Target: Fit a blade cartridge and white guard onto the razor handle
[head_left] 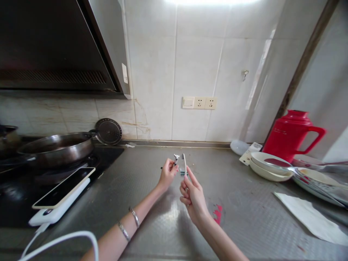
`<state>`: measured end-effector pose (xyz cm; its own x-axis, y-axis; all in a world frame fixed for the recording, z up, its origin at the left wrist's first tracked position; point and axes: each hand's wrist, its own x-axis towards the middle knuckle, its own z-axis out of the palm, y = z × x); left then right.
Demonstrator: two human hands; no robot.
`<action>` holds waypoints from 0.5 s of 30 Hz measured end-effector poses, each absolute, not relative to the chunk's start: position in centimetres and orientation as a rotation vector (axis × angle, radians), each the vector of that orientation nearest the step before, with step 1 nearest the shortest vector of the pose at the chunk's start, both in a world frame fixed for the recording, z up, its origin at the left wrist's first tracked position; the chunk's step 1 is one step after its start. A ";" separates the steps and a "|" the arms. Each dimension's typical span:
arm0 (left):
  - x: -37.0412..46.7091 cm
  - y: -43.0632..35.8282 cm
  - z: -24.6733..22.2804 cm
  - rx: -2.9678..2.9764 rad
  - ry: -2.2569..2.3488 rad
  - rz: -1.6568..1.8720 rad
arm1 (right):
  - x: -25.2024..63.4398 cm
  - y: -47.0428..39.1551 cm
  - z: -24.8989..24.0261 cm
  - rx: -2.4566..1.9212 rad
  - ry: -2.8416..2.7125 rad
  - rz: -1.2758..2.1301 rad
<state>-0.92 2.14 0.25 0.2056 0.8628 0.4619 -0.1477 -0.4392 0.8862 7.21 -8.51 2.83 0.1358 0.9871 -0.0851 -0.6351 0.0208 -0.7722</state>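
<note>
My left hand [168,174] is closed around the handle of a small razor [176,158], its pale T-shaped head pointing up. A slim white toothbrush [185,165] stands nearly upright, pinched in my right hand [192,194], with its dark bristles at the top facing left. The two items are close side by side but apart. Behind and between my hands, a small clear and teal object [182,172] shows on the grey metal counter [152,232]; its kind is too small to tell.
On the left, a steel pan [58,148] sits on the black stove, with a phone [65,187] on a white power bank [58,206] in front. To the right are a red thermos [286,136], stacked bowls [270,170], and a white paper sheet [310,217].
</note>
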 end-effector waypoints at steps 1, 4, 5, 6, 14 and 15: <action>-0.9 2.1 0.2 1.576 0.696 1.394 | 7.3 -8.3 3.0 -0.776 -0.563 1.351; -0.8 1.9 0.1 1.565 0.692 1.396 | 7.0 -8.1 3.0 -0.770 -0.562 1.343; -0.7 1.9 0.1 1.555 0.695 1.404 | 6.7 -8.3 2.8 -0.774 -0.570 1.355; -0.8 2.0 0.1 1.546 0.699 1.413 | 6.4 -8.6 2.6 -0.777 -0.578 1.373; -0.7 1.9 0.1 1.552 0.690 1.413 | 6.4 -8.8 3.1 -0.743 -0.539 1.322; -0.6 1.8 0.2 1.549 0.682 1.411 | 6.3 -8.8 3.2 -0.743 -0.533 1.323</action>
<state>-0.65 1.80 0.17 0.1946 0.8628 0.4666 -0.1701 -0.4388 0.8823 6.29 -8.80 3.16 0.1842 0.9809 -0.0629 -0.6630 0.0768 -0.7447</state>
